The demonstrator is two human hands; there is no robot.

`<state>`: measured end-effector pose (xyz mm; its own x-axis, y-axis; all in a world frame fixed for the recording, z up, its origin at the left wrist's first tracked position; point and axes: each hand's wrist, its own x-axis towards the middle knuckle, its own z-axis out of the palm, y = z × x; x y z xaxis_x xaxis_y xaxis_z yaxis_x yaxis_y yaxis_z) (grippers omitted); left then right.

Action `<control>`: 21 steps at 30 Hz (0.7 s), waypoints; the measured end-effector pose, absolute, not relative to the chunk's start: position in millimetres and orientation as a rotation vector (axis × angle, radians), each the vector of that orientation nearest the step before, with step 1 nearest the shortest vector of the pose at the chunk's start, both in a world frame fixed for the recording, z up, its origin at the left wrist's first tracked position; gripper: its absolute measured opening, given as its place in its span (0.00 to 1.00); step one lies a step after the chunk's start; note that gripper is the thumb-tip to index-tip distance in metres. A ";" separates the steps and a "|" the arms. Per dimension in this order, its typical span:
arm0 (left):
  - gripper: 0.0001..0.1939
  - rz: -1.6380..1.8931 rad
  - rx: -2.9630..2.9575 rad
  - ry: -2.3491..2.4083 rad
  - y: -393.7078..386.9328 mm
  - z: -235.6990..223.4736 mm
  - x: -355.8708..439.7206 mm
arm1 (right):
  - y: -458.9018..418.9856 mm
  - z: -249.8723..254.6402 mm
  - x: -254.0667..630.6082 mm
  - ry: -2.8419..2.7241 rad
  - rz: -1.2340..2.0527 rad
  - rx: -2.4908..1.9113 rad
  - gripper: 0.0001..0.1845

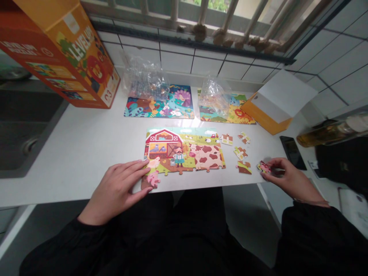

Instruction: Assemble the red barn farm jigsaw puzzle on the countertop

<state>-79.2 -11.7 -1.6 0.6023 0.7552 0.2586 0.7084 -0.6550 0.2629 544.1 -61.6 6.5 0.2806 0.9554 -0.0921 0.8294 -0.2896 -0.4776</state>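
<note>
A partly joined farm jigsaw puzzle (184, 149) with a barn, a farmer and a spotted cow lies on the white counter. My left hand (120, 188) rests flat with fingers stretched over its lower left corner, touching the piece with a pink pig (152, 180). At the right, my right hand (283, 176) pinches a puzzle piece (263, 167) with pink and green on it, close to the counter's front edge. Loose puzzle pieces lie between the puzzle and my right hand, among them a brown and green one (244, 167) and a pale one (227, 139).
Behind are two finished picture puzzles (179, 101) with crumpled clear plastic bags (146, 78) on them. An orange puzzle box (86, 57) stands at left beside a sink (25, 130). An open yellow box (267, 111), a phone (292, 151) and an oil bottle (324, 134) are at right.
</note>
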 end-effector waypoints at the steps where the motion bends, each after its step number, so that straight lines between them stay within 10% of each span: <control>1: 0.27 0.528 2.691 1.238 -11.8 -1.9 -79.3 | -60.1 6.9 543.0 -1.616 0.546 -2.202 0.37; 12: 0.27 0.503 2.651 1.263 -12.1 0.3 -78.3 | -37.3 27.4 379.1 -2.068 0.607 -1.516 0.16; 21: 0.27 0.478 2.630 1.281 -14.4 0.7 -78.0 | -27.7 12.9 279.1 -2.177 0.743 -1.121 0.18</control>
<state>-78.0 -14.4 0.7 0.5777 0.7894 0.2077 0.7324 -0.6136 0.2951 279.1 -27.7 12.9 -0.4828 0.8436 0.2349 0.5238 0.4932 -0.6946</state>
